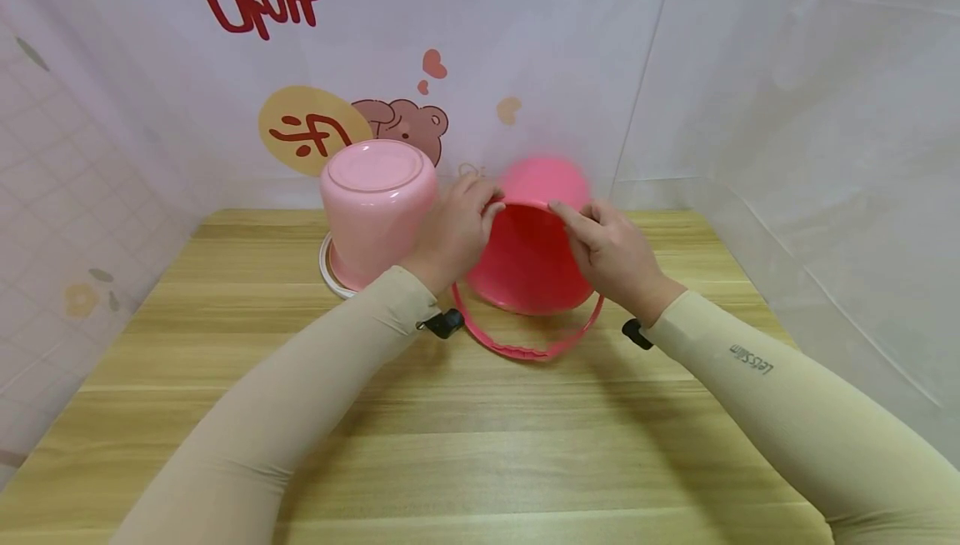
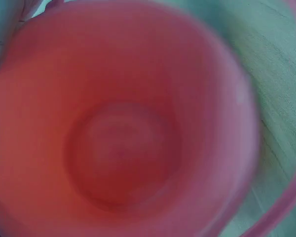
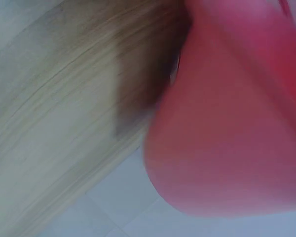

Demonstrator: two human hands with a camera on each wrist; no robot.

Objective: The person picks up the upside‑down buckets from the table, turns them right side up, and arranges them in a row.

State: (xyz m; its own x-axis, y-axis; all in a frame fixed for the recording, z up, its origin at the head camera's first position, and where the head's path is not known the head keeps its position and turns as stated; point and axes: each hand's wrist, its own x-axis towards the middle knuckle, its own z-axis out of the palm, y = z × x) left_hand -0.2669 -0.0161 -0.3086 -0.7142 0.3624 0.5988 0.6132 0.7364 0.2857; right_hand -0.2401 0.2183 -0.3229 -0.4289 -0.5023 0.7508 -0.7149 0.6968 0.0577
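A bright pink bucket (image 1: 536,270) is tipped with its mouth toward me. Its pink handle (image 1: 517,352) hangs down in front of the lower rim. My left hand (image 1: 459,228) pinches the upper rim on the left, and my right hand (image 1: 618,257) grips the same rim on the right. The left wrist view looks straight into the bucket, where the round bottom (image 2: 121,155) shows and nothing lies inside. From the right wrist, the bucket's outer wall (image 3: 227,123) fills the right side, over the table. Most of the fingers on the outer side are hidden.
Left of the bucket, a paler pink bucket (image 1: 378,203) stands upside down on the wooden table (image 1: 480,462), with a white ring (image 1: 327,266) around its base. Behind rises a white printed wall sheet (image 1: 570,45); another sheet (image 1: 840,153) borders the right side.
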